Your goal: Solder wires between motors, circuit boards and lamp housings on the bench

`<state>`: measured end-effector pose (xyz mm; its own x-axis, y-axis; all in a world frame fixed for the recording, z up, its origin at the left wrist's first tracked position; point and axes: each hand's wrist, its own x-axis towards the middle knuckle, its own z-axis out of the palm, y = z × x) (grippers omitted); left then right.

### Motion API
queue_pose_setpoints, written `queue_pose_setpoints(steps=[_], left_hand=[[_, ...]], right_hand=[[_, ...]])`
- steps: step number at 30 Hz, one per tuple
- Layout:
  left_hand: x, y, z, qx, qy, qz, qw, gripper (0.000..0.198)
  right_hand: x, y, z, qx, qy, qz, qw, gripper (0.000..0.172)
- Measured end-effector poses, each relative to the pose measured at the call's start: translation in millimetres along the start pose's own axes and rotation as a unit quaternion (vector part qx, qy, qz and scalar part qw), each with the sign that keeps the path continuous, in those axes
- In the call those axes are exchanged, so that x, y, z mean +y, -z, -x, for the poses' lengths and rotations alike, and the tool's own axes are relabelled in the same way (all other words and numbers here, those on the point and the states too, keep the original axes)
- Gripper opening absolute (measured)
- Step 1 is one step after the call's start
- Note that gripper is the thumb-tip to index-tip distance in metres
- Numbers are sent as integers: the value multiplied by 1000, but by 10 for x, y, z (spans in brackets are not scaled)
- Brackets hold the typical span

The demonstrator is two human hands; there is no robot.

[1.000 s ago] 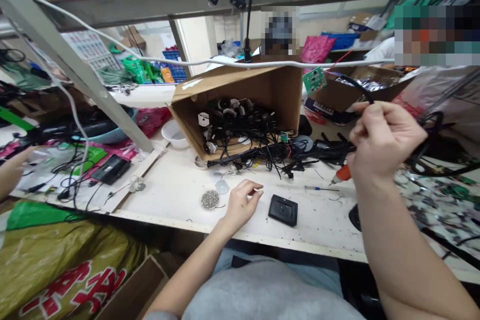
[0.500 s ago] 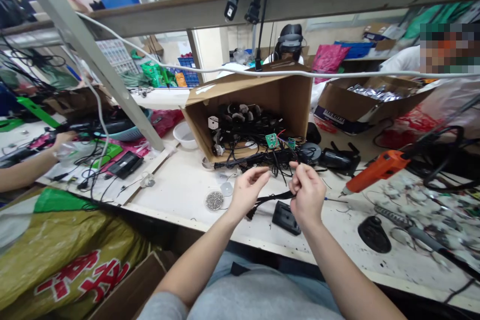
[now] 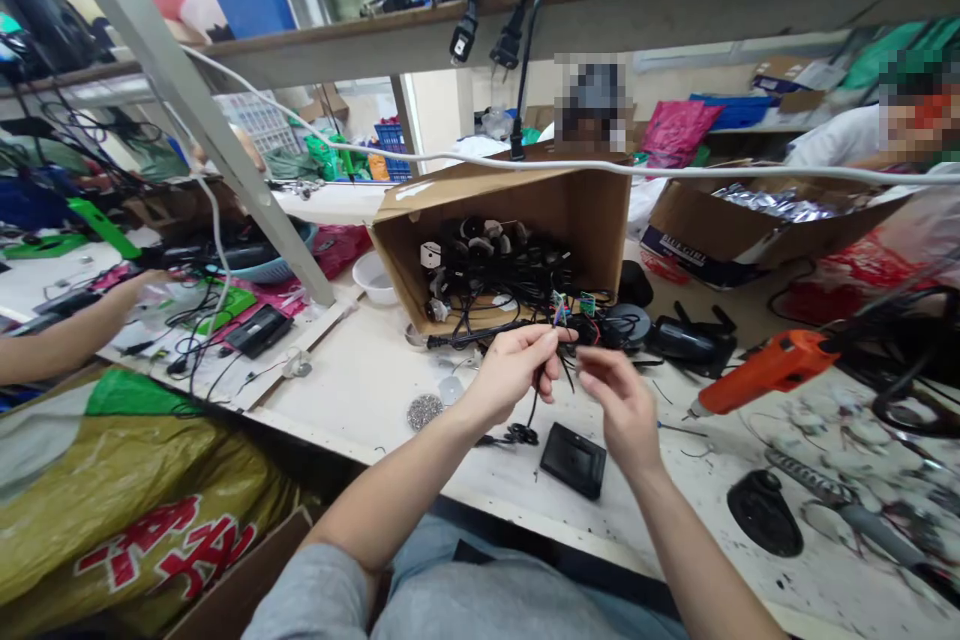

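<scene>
My left hand [image 3: 517,370] is closed in a pinch on a black cable [image 3: 533,410], whose lower part hangs towards the bench. Just above those fingertips stands a small circuit board [image 3: 560,308], seen nearly edge-on, with thin coloured wires. A second green board [image 3: 587,303] is just to its right. My right hand [image 3: 619,405] is a little way off to the right, fingers loosely bent and apart, with nothing visible in them. Below the hands a black rectangular plastic housing [image 3: 573,460] lies on the bench.
A cardboard box [image 3: 499,182] of black cables and parts stands behind the hands. An orange electric screwdriver [image 3: 765,372] hangs at the right, near a black rounded cover [image 3: 765,512]. At the left are a dish of screws [image 3: 425,412] and a co-worker's arm [image 3: 75,330].
The black cable has passed from my right hand to my left, which moved right and up. My right hand has opened. The circuit board has turned edge-on, and the housing looks turned over.
</scene>
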<state>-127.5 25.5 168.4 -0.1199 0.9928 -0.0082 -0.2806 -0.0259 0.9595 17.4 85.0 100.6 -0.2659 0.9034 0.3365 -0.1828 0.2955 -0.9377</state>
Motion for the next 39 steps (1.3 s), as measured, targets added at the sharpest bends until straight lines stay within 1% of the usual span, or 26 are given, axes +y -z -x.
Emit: queue_pose_setpoints(steps=[1, 2, 3, 4, 5, 6, 7, 9, 12, 14, 16, 18, 20, 22, 23, 24, 26, 27, 29, 31, 33, 36, 39], left_hand=[[41, -3, 32, -7, 12, -16, 1000, 49], [90, -7, 65, -17, 26, -35, 999, 46], [150, -11, 96, -30, 39, -54, 997, 43], [222, -13, 123, -45, 49, -72, 995, 40], [307, -12, 144, -61, 58, -88, 993, 37], [405, -5, 160, -75, 65, -105, 990, 35], [515, 6, 169, -84, 72, -123, 986, 33], [759, 39, 171, -87, 81, -167, 979, 29], [1135, 97, 142, -69, 72, -258, 961, 23], [1358, 146, 103, -47, 45, -322, 944, 21], [1544, 229, 54, -6, 2, -375, 927, 16], [1687, 362, 16, 48, -43, -409, 910, 14], [1779, 532, 11, 90, -66, -427, 897, 16], [1805, 702, 48, 102, -60, -437, 892, 12], [1791, 777, 78, 93, -49, -441, 891, 8], [1758, 842, 111, 76, -35, -443, 893, 5], [1649, 948, 167, 22, -2, -441, 897, 10], [1579, 993, 185, -5, 12, -436, 900, 13], [1433, 1074, 194, -39, 27, -422, 906, 19], [1305, 1144, 173, -42, 23, -410, 911, 22], [1223, 1193, 138, -34, 11, -407, 913, 22], [1211, 1217, 98, -21, -1, -420, 907, 17], [1339, 1217, 89, -2, -24, -452, 892, 14]], right_hand=[[-24, 47, -98, -5, -15, -29, 999, 39], [-63, 75, -191, -30, -29, -63, 997, 56], [-114, 85, -274, -70, -42, -98, 992, 69], [-175, 82, -344, -117, -53, -126, 984, 74], [-241, 68, -401, -161, -61, -145, 974, 74], [-309, 47, -444, -192, -66, -157, 966, 70], [-377, 24, -476, -209, -67, -162, 962, 63], [-507, -21, -517, -210, -57, -162, 962, 52], [-704, -98, -575, -197, -40, -176, 964, 49], [-835, -178, -634, -198, -32, -190, 961, 48], [-938, -289, -709, -203, -26, -188, 961, 47], [-982, -415, -790, -204, -19, -171, 964, 48], [-950, -532, -868, -197, -13, -155, 968, 48], [-852, -625, -932, -198, -18, -161, 967, 45], [-790, -666, -955, -203, -25, -173, 963, 41], [-726, -705, -968, -209, -37, -188, 959, 35], [-619, -794, -957, -216, -71, -221, 948, 23], [-583, -849, -932, -213, -92, -236, 944, 20], [-548, -979, -856, -203, -137, -260, 934, 23], [-546, -1124, -772, -198, -174, -277, 924, 32], [-543, -1256, -714, -193, -185, -288, 920, 40], [-507, -1394, -718, -159, -157, -286, 932, 46], [-463, -1448, -828, -129, -138, -268, 945, 48]])
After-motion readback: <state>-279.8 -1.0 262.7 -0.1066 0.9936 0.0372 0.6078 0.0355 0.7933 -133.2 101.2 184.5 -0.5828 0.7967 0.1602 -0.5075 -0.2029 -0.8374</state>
